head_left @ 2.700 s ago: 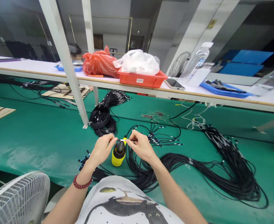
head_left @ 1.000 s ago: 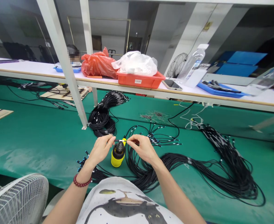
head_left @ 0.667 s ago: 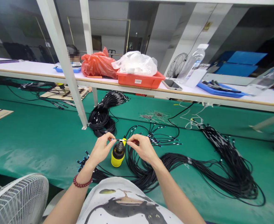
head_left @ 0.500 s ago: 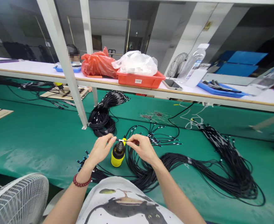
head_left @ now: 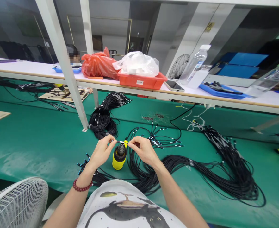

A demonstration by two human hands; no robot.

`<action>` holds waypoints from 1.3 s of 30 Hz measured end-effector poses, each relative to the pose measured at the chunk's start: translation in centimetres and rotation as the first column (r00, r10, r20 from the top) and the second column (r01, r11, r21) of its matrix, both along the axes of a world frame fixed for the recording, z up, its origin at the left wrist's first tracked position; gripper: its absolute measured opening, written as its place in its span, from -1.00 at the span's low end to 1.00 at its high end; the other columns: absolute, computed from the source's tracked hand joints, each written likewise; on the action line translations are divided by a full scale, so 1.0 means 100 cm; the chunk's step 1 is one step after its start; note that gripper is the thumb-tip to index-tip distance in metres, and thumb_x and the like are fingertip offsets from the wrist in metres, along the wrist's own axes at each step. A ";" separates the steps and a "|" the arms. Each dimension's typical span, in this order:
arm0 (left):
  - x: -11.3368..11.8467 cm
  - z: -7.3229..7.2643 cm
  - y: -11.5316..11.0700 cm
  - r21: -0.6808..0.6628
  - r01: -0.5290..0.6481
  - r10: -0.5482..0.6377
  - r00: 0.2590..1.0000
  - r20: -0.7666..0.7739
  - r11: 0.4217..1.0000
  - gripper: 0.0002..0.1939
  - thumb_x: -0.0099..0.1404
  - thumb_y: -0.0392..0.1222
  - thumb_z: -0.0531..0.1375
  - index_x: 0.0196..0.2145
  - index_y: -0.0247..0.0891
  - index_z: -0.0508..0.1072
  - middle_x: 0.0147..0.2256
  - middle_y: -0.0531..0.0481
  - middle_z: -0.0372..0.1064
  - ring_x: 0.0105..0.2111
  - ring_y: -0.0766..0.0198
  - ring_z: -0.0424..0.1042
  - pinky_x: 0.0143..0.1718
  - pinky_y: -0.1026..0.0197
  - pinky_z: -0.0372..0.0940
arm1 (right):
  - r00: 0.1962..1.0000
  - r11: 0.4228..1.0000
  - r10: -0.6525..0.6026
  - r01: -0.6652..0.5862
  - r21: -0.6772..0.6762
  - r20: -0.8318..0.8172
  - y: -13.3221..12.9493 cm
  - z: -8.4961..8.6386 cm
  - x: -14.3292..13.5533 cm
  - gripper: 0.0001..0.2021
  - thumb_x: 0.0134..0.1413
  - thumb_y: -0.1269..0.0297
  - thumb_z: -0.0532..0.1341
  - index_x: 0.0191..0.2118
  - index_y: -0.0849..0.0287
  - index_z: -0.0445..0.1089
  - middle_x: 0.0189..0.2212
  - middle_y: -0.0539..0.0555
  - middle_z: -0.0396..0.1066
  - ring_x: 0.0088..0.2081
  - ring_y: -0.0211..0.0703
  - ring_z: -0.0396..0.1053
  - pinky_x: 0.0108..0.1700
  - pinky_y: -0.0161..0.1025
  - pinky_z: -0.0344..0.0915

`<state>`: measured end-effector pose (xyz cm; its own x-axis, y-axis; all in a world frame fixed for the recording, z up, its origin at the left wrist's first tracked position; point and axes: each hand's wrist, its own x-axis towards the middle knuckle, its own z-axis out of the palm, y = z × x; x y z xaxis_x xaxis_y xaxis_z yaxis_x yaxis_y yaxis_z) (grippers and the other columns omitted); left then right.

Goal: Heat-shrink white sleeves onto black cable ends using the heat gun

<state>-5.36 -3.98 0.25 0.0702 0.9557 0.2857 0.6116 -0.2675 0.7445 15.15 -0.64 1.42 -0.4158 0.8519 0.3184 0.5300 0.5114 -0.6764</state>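
Between my two hands a thin black cable (head_left: 119, 141) with a white sleeve is stretched level. My left hand (head_left: 103, 149) pinches its left end. My right hand (head_left: 143, 149) grips the other side between thumb and fingertips. Just under the cable stands a yellow and black heat gun (head_left: 119, 157), upright, its dark stepped nozzle pointing up at the white sleeve. A thick bundle of black cables (head_left: 172, 163) runs from below my hands to the right. Several loose cable ends (head_left: 157, 141) with white and blue marks fan out beyond my right hand.
Coiled black cables (head_left: 103, 118) lie at the back near a white shelf post (head_left: 69, 76). The shelf carries a red tray (head_left: 141, 81), a red bag (head_left: 99, 65), a phone (head_left: 174, 85) and a blue tray (head_left: 221, 91). A white fan (head_left: 23, 202) stands at lower left.
The whole view has shifted slightly. Both hands keep hold of the cable over the heat gun's nozzle, with only a very small movement.
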 end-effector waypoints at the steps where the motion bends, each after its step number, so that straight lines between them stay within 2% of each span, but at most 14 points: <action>1: 0.000 0.001 0.000 -0.005 -0.003 0.003 1.000 -0.015 1.000 -0.70 0.36 0.00 -0.04 -0.38 -0.21 0.34 -0.45 0.08 0.36 -0.47 0.30 0.26 -0.40 0.26 0.10 | 1.000 1.000 -0.007 0.007 0.001 -0.017 0.000 0.000 0.000 -0.87 0.11 0.36 0.20 -0.43 0.19 0.46 -0.49 0.01 0.46 -0.45 -0.25 0.33 -0.39 -0.33 0.19; 5: 0.001 0.004 0.000 -0.028 -0.001 -0.001 0.997 -0.073 1.000 -0.57 0.39 0.05 -0.10 -0.51 -0.21 0.30 -0.54 0.08 0.31 -0.50 0.29 0.27 -0.39 0.24 0.08 | 0.999 1.000 -0.012 0.011 -0.002 -0.051 -0.001 0.002 -0.001 -0.88 0.08 0.39 0.22 -0.45 0.18 0.46 -0.50 0.01 0.46 -0.45 -0.25 0.34 -0.38 -0.33 0.22; 7: 0.000 0.003 0.002 -0.023 0.006 -0.008 0.998 -0.060 1.000 -0.58 0.38 0.05 -0.09 -0.52 -0.21 0.29 -0.54 0.07 0.32 -0.49 0.29 0.27 -0.38 0.24 0.09 | 0.998 1.000 -0.014 0.013 -0.013 -0.069 -0.001 0.001 -0.001 -0.89 0.06 0.41 0.23 -0.46 0.18 0.46 -0.49 0.01 0.46 -0.45 -0.25 0.35 -0.38 -0.33 0.23; 12: -0.003 -0.005 0.006 0.018 0.001 -0.001 1.000 0.016 1.000 -0.74 0.32 0.01 0.04 -0.35 -0.21 0.36 -0.38 0.05 0.38 -0.38 0.27 0.30 -0.36 0.27 0.12 | 0.992 0.999 -0.040 0.036 -0.033 -0.119 0.000 -0.004 -0.002 -0.93 -0.01 0.46 0.25 -0.46 0.18 0.45 -0.48 0.01 0.46 -0.44 -0.25 0.38 -0.37 -0.34 0.27; 14: -0.003 -0.005 0.005 0.018 -0.002 0.001 1.000 0.027 1.000 -0.75 0.31 0.01 0.05 -0.33 -0.21 0.37 -0.36 0.05 0.37 -0.37 0.28 0.30 -0.36 0.27 0.12 | 0.994 0.999 -0.034 0.030 -0.039 -0.105 0.000 -0.004 -0.002 -0.93 0.00 0.44 0.25 -0.45 0.19 0.45 -0.48 0.01 0.46 -0.44 -0.25 0.37 -0.37 -0.34 0.26; 19: -0.001 0.003 0.002 -0.039 -0.009 0.009 1.000 -0.001 0.999 -0.50 0.37 0.10 -0.09 -0.61 -0.23 0.24 -0.63 0.12 0.17 -0.57 0.34 0.16 -0.46 0.25 0.03 | 0.997 0.999 0.036 -0.036 -0.013 0.070 -0.003 0.003 0.001 -0.78 0.17 0.29 0.17 -0.47 0.17 0.45 -0.54 -0.02 0.44 -0.49 -0.27 0.28 -0.40 -0.32 0.13; 21: 0.000 0.004 0.001 -0.040 -0.007 0.007 1.000 0.001 0.999 -0.47 0.38 0.11 -0.11 -0.64 -0.23 0.20 -0.65 0.13 0.13 -0.59 0.34 0.14 -0.46 0.24 0.01 | 0.995 0.999 0.046 -0.045 -0.010 0.086 -0.003 0.005 0.001 -0.74 0.19 0.27 0.14 -0.49 0.18 0.43 -0.56 -0.03 0.41 -0.50 -0.28 0.26 -0.41 -0.32 0.10; 24: 0.000 0.000 0.002 -0.020 0.008 -0.008 0.999 0.034 1.000 -0.58 0.36 0.08 -0.05 -0.55 -0.22 0.25 -0.57 0.12 0.20 -0.52 0.32 0.18 -0.43 0.26 0.06 | 0.999 0.999 0.034 -0.034 -0.028 0.013 -0.003 0.003 0.000 -0.81 0.14 0.31 0.17 -0.47 0.19 0.41 -0.53 -0.02 0.41 -0.48 -0.27 0.28 -0.41 -0.34 0.14; 27: -0.001 -0.005 0.004 0.019 0.033 -0.034 0.997 0.075 0.999 -0.74 0.32 0.01 0.03 -0.39 -0.22 0.32 -0.41 0.06 0.32 -0.37 0.28 0.28 -0.30 0.26 0.15 | 0.997 0.999 0.011 -0.015 -0.048 -0.081 -0.001 -0.001 -0.001 -0.89 0.07 0.36 0.20 -0.46 0.19 0.40 -0.50 0.00 0.42 -0.46 -0.26 0.31 -0.40 -0.35 0.20; 30: -0.001 -0.006 0.005 0.052 0.034 -0.038 0.996 0.076 0.998 -0.79 0.31 -0.04 0.06 -0.33 -0.22 0.34 -0.34 0.04 0.36 -0.29 0.26 0.31 -0.22 0.25 0.16 | 0.995 0.998 -0.005 -0.001 -0.057 -0.102 0.000 -0.004 0.000 -0.89 0.06 0.35 0.21 -0.46 0.19 0.39 -0.50 0.00 0.42 -0.46 -0.26 0.31 -0.40 -0.35 0.20; 32: 0.000 -0.003 0.005 0.045 0.023 -0.026 0.998 0.054 0.999 -0.73 0.33 -0.01 0.03 -0.40 -0.23 0.34 -0.42 0.07 0.34 -0.37 0.29 0.29 -0.30 0.26 0.14 | 0.997 0.998 0.009 -0.014 -0.067 -0.072 0.000 -0.003 0.002 -0.85 0.11 0.31 0.19 -0.46 0.20 0.40 -0.51 -0.01 0.41 -0.47 -0.27 0.29 -0.41 -0.35 0.16; 35: 0.002 0.001 0.003 0.006 0.016 -0.016 1.000 0.007 1.000 -0.54 0.37 0.06 -0.06 -0.59 -0.24 0.25 -0.61 0.13 0.19 -0.55 0.35 0.18 -0.44 0.26 0.04 | 0.999 0.995 0.053 -0.052 -0.081 0.012 -0.001 0.001 0.006 -0.74 0.19 0.23 0.12 -0.46 0.20 0.42 -0.55 -0.03 0.40 -0.50 -0.29 0.24 -0.44 -0.34 0.09; 37: 0.003 0.002 0.003 -0.010 0.014 -0.014 1.000 -0.010 1.000 -0.48 0.38 0.08 -0.10 -0.65 -0.24 0.20 -0.67 0.15 0.11 -0.60 0.37 0.13 -0.47 0.25 0.00 | 0.996 0.994 0.074 -0.069 -0.087 0.044 -0.001 0.003 0.007 -0.71 0.22 0.21 0.10 -0.45 0.20 0.43 -0.57 -0.04 0.39 -0.51 -0.29 0.23 -0.44 -0.34 0.06; 39: 0.004 0.001 0.003 -0.003 0.006 -0.006 1.000 -0.017 1.000 -0.49 0.38 0.07 -0.09 -0.64 -0.24 0.22 -0.66 0.14 0.13 -0.59 0.36 0.15 -0.47 0.25 0.01 | 0.997 0.994 0.070 -0.066 -0.087 0.038 -0.002 0.003 0.008 -0.72 0.21 0.22 0.10 -0.46 0.20 0.42 -0.57 -0.04 0.39 -0.51 -0.30 0.22 -0.44 -0.35 0.06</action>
<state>-5.00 -3.66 0.36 0.0808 0.9562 0.2815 0.6228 -0.2689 0.7347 15.92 -0.81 1.72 -0.4850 0.8447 0.2265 0.5243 0.4882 -0.6977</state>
